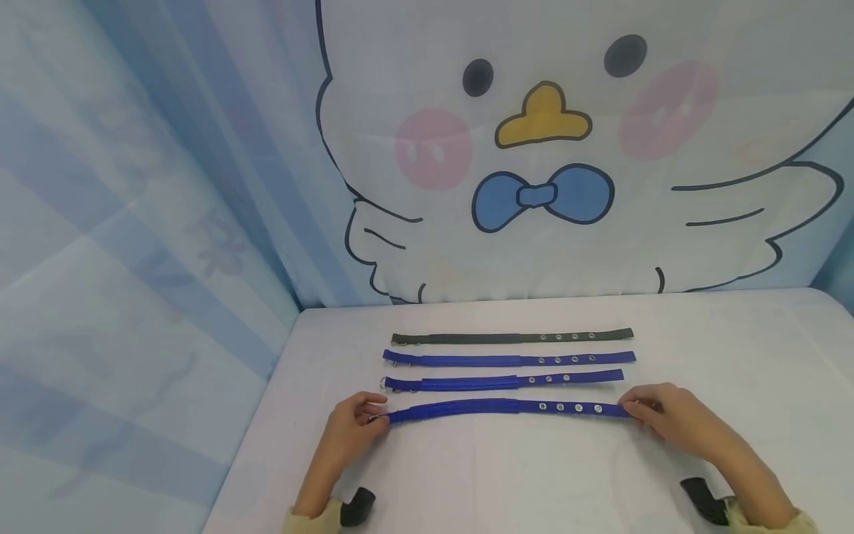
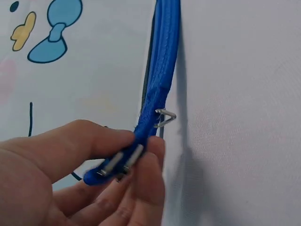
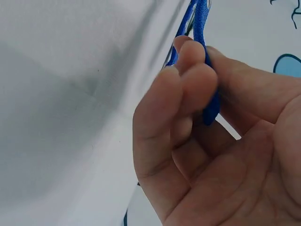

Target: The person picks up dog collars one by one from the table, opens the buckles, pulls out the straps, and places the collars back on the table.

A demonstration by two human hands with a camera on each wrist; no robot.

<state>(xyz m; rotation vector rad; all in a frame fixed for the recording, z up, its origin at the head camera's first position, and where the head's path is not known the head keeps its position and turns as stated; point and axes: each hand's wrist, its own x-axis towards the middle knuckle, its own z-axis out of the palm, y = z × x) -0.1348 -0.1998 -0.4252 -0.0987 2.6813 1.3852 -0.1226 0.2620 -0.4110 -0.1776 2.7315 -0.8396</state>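
Note:
A blue pet collar (image 1: pixel 467 408) with a padded middle and metal eyelets stretches between my two hands, nearest to me in the row. At its buckle end, my left hand (image 1: pixel 356 426) pinches the strap between thumb and fingers. The left wrist view shows the metal buckle (image 2: pixel 113 164) by those fingertips and a metal ring (image 2: pixel 165 117) just beyond them. My right hand (image 1: pixel 677 419) pinches the eyelet end, whose blue tip (image 3: pixel 211 110) pokes out past the fingers in the right wrist view.
Behind the held collar lie two more blue collars, a nearer one (image 1: pixel 467 383) and a farther one (image 1: pixel 467 361), then a dark green collar (image 1: pixel 467 339). All lie roughly parallel on the white table (image 1: pixel 507 482). A curtain with a cartoon bird (image 1: pixel 547 259) hangs at the table's back edge.

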